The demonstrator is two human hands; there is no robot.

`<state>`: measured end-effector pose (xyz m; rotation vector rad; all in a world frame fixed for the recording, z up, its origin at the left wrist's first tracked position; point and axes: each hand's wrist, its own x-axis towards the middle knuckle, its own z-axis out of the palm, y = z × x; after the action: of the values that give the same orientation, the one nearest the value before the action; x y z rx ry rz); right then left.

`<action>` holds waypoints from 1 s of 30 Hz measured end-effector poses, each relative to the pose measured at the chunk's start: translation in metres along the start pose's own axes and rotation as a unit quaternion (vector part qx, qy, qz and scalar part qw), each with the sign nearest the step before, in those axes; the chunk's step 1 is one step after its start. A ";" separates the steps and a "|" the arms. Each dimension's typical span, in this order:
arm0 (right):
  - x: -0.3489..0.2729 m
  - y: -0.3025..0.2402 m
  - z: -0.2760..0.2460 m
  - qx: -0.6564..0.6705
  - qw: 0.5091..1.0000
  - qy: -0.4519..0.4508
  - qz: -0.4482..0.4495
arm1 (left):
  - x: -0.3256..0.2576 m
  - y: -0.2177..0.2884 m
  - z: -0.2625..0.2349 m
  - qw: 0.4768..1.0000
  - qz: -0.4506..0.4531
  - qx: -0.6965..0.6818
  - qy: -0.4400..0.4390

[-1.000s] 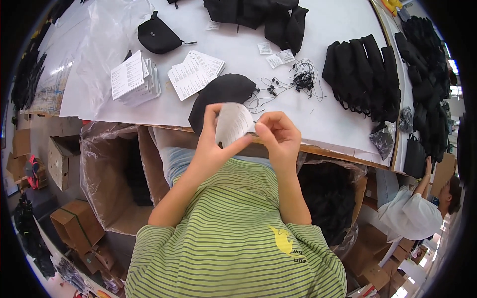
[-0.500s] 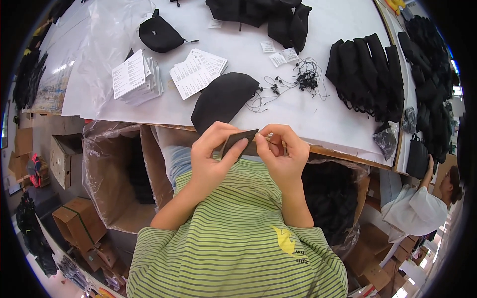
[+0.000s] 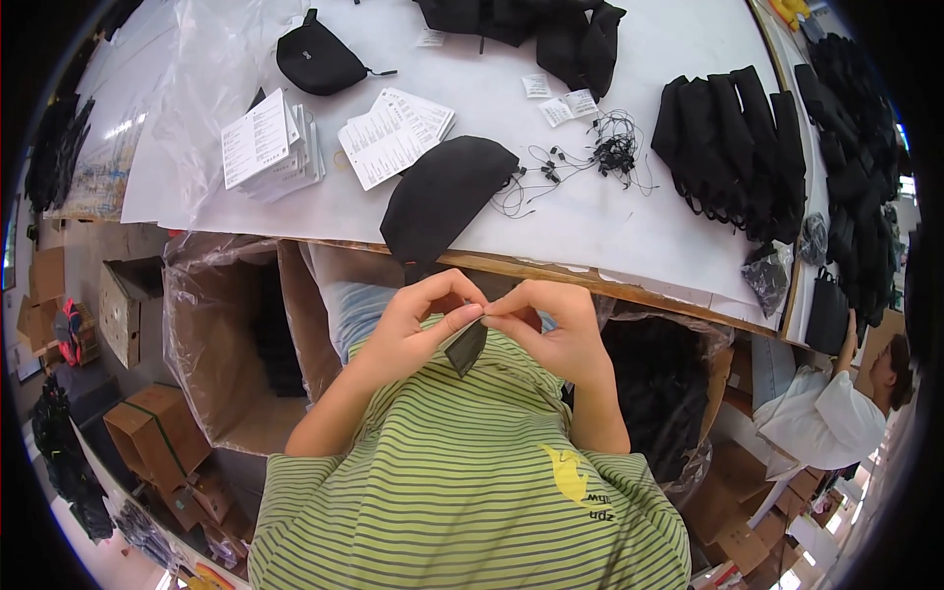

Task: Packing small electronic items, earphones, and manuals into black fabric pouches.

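Head view looked down on a white worktable [image 3: 610,211] and the person's own striped shirt below it. At about ten o'clock a stack of printed white cards [image 3: 261,143] lay on clear plastic sheeting, and just right of it a second fan of printed leaflets [image 3: 393,133]; a small black pouch [image 3: 320,61] sat above them near eleven o'clock. Below the table edge, at nine o'clock, an open cardboard box lined with plastic [image 3: 221,344] stood beside the person. Near the centre the left hand [image 3: 413,329] pinched, thumb against fingertips, the upper edge of a small dark flat piece [image 3: 466,346], which hung tilted just under the fingers, close to the chest. The right hand [image 3: 551,329] met it there, its fingertips closed narrowly on the same upper corner, so both hands held the piece between them. Directly above, at twelve o'clock, a flat black pouch [image 3: 447,192] lay at the table's near edge. Toward one o'clock sat a tangle of thin black cords [image 3: 605,157], and at two o'clock a row of folded black bags [image 3: 737,147].
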<state>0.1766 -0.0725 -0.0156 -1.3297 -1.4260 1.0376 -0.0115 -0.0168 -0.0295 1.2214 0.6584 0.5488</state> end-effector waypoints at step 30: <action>0.003 0.025 0.037 -0.137 0.990 -0.016 -0.003 | -0.018 -0.024 -0.004 0.959 -0.014 0.166 0.230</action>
<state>0.1469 -0.0679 -0.0482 -1.5070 -1.6415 0.8836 -0.0258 -0.0324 -0.0503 1.4062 1.1978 0.7274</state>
